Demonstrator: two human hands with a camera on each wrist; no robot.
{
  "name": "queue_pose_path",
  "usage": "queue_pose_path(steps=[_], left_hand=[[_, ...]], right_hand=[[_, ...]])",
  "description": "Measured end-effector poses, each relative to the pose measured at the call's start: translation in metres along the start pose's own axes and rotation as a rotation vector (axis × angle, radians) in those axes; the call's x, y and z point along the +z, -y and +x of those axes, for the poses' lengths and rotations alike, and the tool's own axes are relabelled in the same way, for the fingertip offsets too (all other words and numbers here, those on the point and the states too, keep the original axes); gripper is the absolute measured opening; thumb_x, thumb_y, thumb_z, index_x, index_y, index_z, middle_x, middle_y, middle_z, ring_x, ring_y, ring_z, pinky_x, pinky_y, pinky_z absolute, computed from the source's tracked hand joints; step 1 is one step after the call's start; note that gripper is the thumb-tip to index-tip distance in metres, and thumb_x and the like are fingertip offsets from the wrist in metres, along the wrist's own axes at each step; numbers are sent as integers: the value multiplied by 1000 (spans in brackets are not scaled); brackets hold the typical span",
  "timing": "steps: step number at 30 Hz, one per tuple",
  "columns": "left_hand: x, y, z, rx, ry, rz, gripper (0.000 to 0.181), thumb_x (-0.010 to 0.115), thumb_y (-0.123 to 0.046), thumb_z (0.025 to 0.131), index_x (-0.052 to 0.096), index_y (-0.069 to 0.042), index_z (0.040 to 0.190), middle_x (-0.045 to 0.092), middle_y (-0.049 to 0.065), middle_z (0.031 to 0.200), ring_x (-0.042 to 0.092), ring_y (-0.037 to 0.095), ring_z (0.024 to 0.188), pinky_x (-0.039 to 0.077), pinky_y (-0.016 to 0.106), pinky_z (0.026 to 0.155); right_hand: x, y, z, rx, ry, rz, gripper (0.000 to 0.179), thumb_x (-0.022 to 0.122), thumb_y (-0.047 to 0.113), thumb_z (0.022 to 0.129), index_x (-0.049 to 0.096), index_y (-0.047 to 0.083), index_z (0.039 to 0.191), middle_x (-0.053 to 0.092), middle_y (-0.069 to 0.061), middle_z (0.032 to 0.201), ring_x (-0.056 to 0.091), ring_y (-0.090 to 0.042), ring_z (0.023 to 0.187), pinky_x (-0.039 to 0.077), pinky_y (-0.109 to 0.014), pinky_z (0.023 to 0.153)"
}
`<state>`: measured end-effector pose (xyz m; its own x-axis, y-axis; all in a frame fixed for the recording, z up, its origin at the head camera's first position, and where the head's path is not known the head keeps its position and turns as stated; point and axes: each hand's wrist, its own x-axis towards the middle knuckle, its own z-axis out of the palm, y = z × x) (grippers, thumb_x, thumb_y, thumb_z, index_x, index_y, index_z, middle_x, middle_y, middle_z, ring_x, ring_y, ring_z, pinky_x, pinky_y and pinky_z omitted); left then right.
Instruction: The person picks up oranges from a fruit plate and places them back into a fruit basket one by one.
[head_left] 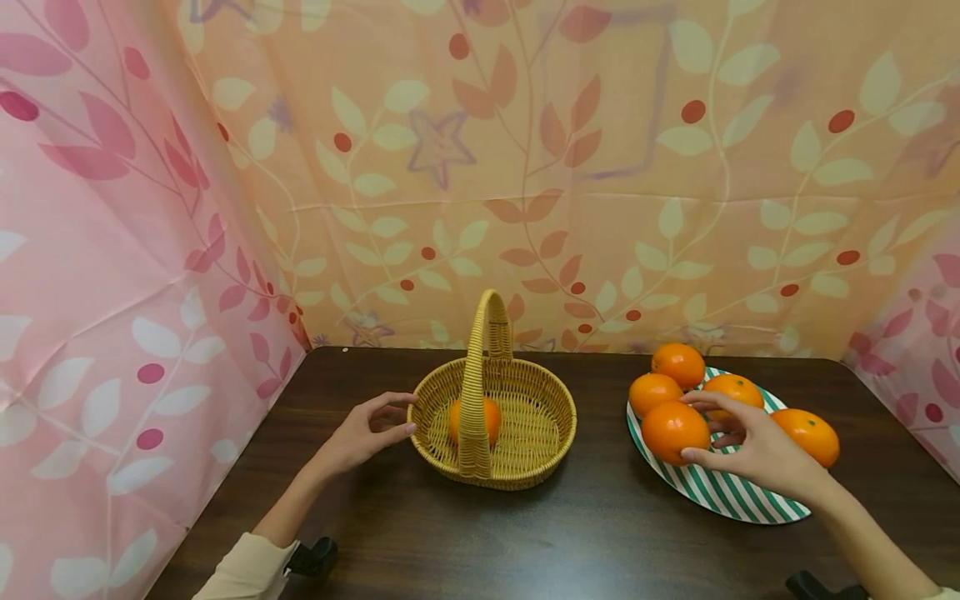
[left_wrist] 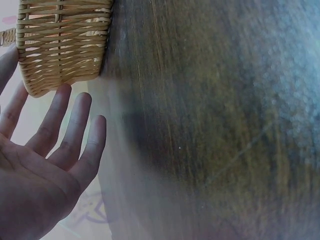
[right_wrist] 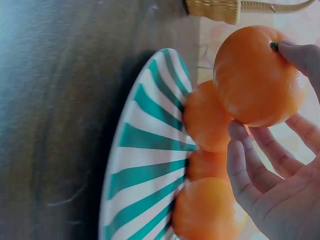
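My right hand [head_left: 768,454] pinches an orange [head_left: 671,433] between thumb and fingertips, at the left side of a green-and-white striped plate [head_left: 723,497]. In the right wrist view this orange [right_wrist: 257,77] looks raised above the plate, its green stem end by the thumb. Several more oranges lie on the plate, one of them [head_left: 808,437] at its right. My left hand [head_left: 363,433] has its fingers loosely extended at the left rim of a woven basket [head_left: 528,437]; fingertips meet the basket's side in the left wrist view. Inside the basket sits one orange [head_left: 491,419], partly hidden by the handle.
The basket's tall arched handle [head_left: 474,375] rises over its middle. Both stand on a dark wooden table [head_left: 525,533]. Floral cloth [head_left: 465,183] hangs behind the table and along both sides. Dark straps [head_left: 311,557] show near the wrists.
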<state>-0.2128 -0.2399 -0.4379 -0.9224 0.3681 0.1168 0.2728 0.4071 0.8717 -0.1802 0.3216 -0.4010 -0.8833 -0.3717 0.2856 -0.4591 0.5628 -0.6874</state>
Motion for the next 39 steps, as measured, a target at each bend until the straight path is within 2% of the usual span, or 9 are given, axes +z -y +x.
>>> queue_pose_path(steps=[6, 14, 24, 34, 39], left_hand=[[0, -1, -1, 6, -4, -5, 46, 72, -21, 98, 58, -8, 141, 59, 19, 133, 63, 36, 113, 53, 36, 90], [0, -2, 0, 27, -9, -19, 47, 73, -18, 97, 58, -5, 140, 59, 22, 133, 64, 40, 110, 54, 35, 85], [1, -5, 0, 33, 2, -45, 46, 72, -13, 97, 57, -2, 140, 56, 26, 134, 62, 43, 111, 54, 32, 86], [-1, -4, 0, 47, -1, -35, 46, 72, -14, 97, 58, -2, 139, 57, 24, 136, 62, 42, 113, 55, 35, 87], [0, -4, 0, 43, 1, -27, 45, 72, -13, 97, 58, -2, 138, 57, 25, 135, 62, 42, 114, 54, 33, 86]], right_hand=[[-3, 5, 6, -20, -14, 15, 60, 85, 7, 84, 58, 13, 137, 59, -6, 129, 63, -12, 107, 56, -32, 76], [-1, 14, 15, -7, -25, -13, 60, 86, 13, 84, 58, 13, 138, 58, -7, 131, 65, -16, 100, 56, -29, 78], [3, 22, 28, -71, -3, 74, 61, 85, 7, 84, 58, 13, 139, 59, -6, 132, 66, -18, 100, 56, -32, 78], [10, 27, 44, -52, 15, 83, 60, 85, 14, 86, 57, 17, 139, 57, -5, 133, 66, -21, 100, 56, -34, 74], [17, 30, 56, -52, 20, 96, 60, 86, 17, 85, 58, 17, 138, 57, -3, 132, 65, -25, 104, 56, -32, 81]])
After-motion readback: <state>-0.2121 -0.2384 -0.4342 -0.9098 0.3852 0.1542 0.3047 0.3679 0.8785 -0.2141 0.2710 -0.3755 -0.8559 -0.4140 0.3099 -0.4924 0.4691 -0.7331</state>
